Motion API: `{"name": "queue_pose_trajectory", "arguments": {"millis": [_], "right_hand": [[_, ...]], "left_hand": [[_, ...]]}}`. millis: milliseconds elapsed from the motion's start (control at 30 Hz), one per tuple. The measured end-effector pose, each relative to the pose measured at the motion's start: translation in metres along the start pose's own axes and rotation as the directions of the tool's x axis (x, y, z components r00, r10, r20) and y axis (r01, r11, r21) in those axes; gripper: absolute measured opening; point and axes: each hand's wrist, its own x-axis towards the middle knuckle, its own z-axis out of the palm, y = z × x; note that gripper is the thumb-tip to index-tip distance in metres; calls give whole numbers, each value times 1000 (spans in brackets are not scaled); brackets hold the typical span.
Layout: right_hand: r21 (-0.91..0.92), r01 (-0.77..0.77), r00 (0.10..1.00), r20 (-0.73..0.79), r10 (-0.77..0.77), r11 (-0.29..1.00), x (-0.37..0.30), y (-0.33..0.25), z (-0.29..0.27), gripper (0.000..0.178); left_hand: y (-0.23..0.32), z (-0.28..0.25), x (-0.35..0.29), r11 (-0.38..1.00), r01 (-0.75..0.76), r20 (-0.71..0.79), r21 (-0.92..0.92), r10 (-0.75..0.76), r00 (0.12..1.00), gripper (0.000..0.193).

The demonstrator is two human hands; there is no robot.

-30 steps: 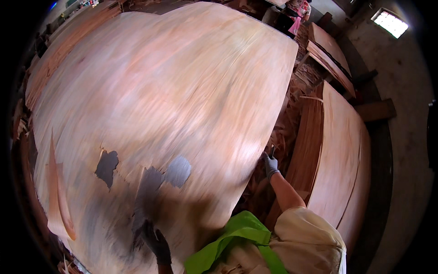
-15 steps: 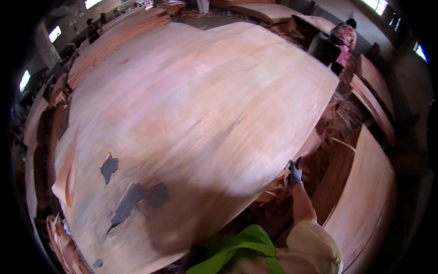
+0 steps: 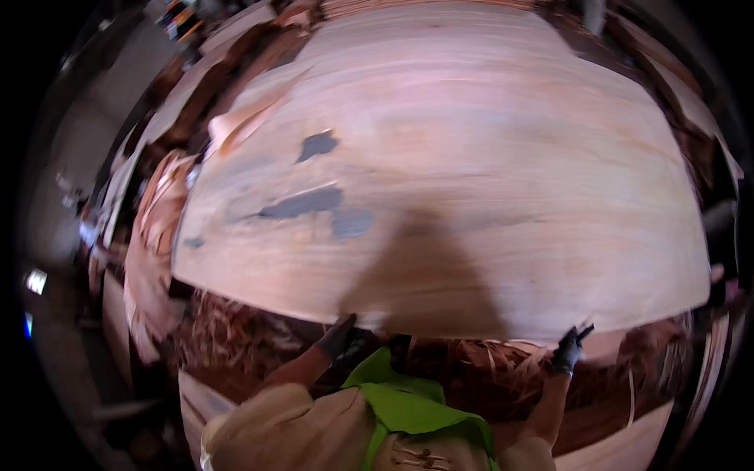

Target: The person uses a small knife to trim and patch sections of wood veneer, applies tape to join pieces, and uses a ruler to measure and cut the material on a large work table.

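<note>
A broad, pale wood veneer sheet point(image 3: 487, 157) lies before me, with dark grey patches point(image 3: 306, 202) toward its left where it is torn or stained. My left hand point(image 3: 343, 339), in a dark glove, is at the sheet's near edge, left of my body. Its fingers look curled on that edge, though blur softens them. Further right, my right hand point(image 3: 569, 349), gloved in grey, touches the same edge with fingers spread. The undersides of both hands are hidden.
Torn veneer strips point(image 3: 236, 334) are heaped below the near edge. Crumpled veneer point(image 3: 157, 235) hangs at the left, and a curled flap point(image 3: 243, 122) lifts from the sheet's far left. Another pale board point(image 3: 620, 443) is beside me at lower right.
My view has turned left and down, so the sheet's near edge now runs across in front of me. My left hand has come into view at that edge; my right hand remains by it.
</note>
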Motion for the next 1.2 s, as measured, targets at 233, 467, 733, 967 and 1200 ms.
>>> {"name": "queue_pose_trajectory", "arguments": {"millis": [233,467,733,967,1200], "right_hand": [[-148,21,999,42,-14,989,-3,2,4,71],[-174,-38,999,1,39,984,2,3,-4,73],[-280,192,976,154,-154,941,53,94,-56,79],[48,-146,989,40,144,988,64,90,-45,78],[387,-325,940,36,338,863,3,19,1,39]], "left_hand": [[-13,-1,-29,1000,-10,-135,-6,9,991,15],[-23,-5,-23,997,-74,-183,-37,66,981,22],[-7,-15,-22,995,48,-194,93,-29,981,33],[28,25,-51,743,77,-66,665,-45,997,43],[103,121,-3,-294,-608,663,737,488,568,29]]}}
